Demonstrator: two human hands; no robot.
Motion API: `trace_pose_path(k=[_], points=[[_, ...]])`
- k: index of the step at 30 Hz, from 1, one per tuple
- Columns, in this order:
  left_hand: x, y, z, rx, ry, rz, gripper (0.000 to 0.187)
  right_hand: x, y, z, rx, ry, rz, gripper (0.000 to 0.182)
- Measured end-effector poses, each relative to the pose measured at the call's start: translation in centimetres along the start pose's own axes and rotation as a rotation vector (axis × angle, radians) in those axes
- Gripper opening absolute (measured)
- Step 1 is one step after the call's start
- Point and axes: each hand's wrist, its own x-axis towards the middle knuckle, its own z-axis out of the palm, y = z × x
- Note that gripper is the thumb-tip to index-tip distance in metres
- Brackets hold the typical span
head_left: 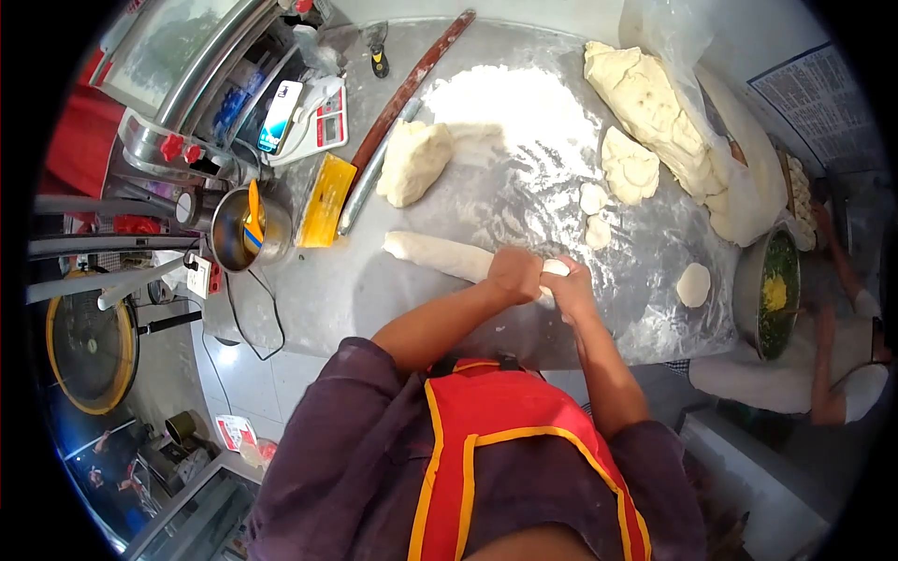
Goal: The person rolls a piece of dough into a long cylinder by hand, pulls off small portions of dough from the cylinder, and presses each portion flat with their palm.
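A long roll of dough [435,255] lies across the front of the floured metal table. My left hand [514,275] is closed around its right end. Right beside it, my right hand [569,292] grips a small dough piece [556,267] at that same end, thumb and fingers wrapped about it. Two small dough pieces [596,232] rest beyond my right hand, and a flat round piece [693,285] sits farther right. A large dough lump [414,164] stands behind the roll.
A yellow scraper [326,201], metal rod [374,168] and red-brown rolling pin [412,86] lie at the left, near a scale [323,122] and metal pot [251,227]. Big dough masses [650,107] fill the back right. Another person's arm [823,360] is beside a bowl of green filling [769,294].
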Motion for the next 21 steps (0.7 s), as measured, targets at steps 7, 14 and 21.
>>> trace_pose_path(k=[7, 14, 21], points=[[2.7, -1.7, -1.2, 0.046, -0.098, -0.249, 0.027, -0.8, -4.8, -2.6, 0.223, -0.087, 0.054, 0.035], [-0.9, -2.0, -2.0, 0.072, 0.151, -0.122, 0.066, 9.9, -6.2, -1.4, -0.602, 0.144, -0.383, 0.046], [-1.5, -4.7, -0.6, 0.069, 0.111, -0.1, 0.062, 8.0, -6.0, -0.3, -0.91, 0.216, -0.669, 0.048]])
